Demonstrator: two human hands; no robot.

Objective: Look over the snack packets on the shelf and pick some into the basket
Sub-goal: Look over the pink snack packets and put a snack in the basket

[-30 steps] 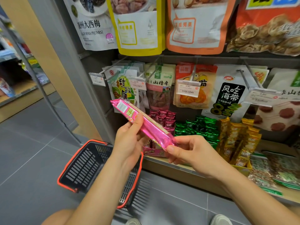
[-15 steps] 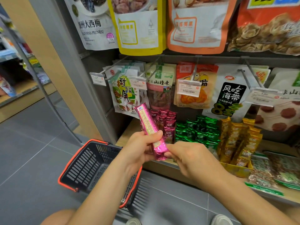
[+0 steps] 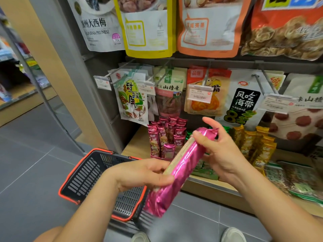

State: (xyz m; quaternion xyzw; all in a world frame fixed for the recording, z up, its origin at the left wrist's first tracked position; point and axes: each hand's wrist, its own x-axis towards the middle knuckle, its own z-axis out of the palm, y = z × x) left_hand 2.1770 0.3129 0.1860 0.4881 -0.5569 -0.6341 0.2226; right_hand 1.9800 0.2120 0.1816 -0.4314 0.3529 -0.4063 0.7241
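A long shiny pink snack packet (image 3: 181,169) is held in front of the shelf, slanting from upper right to lower left. My left hand (image 3: 145,173) grips its middle from the left, fingers curled over it. My right hand (image 3: 222,152) holds its upper end with the thumb pressed on the wrapper and the forefinger sticking up. A black basket (image 3: 87,175) with an orange rim sits on the floor below my left forearm; its visible part holds nothing.
The low shelf (image 3: 138,145) carries upright rows of small pink packets (image 3: 166,135), yellow packets (image 3: 255,145) and green ones partly hidden by my hands. Bags hang on pegs above with price tags (image 3: 200,94). Grey tiled floor (image 3: 31,163) lies to the left.
The pink packet has been turned over: its far end swung from upper left to upper right, its near end dropped toward the basket. Both hands shifted their hold on it.
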